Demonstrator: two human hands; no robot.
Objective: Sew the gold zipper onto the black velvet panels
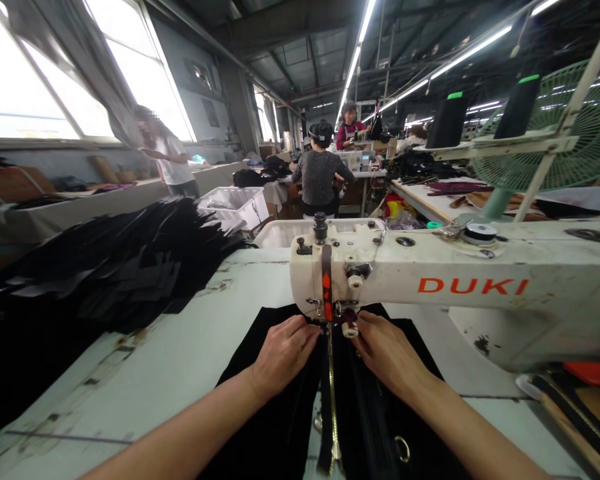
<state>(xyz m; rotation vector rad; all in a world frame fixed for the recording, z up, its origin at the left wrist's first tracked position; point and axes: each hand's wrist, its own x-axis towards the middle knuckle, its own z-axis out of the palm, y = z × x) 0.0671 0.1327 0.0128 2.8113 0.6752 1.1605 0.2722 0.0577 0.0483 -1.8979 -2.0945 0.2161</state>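
Note:
A white sewing machine (470,267) marked DUKI stands across the pale table in front of me. Under its needle area lies black fabric (280,420), with a gold-toothed zipper (332,387) running down its middle toward me. My left hand (286,350) is closed, its thumb and fingers pinching the fabric just left of the presser foot. To the right of the needle, my right hand (387,350) has its fingers bent onto the fabric; the fingertips are partly hidden by the machine head. A gold D-shaped ring (403,449) shows on the fabric near me.
A large pile of black cut pieces (145,267) covers the table's left side. Two black thread cones (447,120) and a green fan (575,127) stand at right. White bins (240,203) sit beyond the table. Several people work farther off, one seated ahead (323,173).

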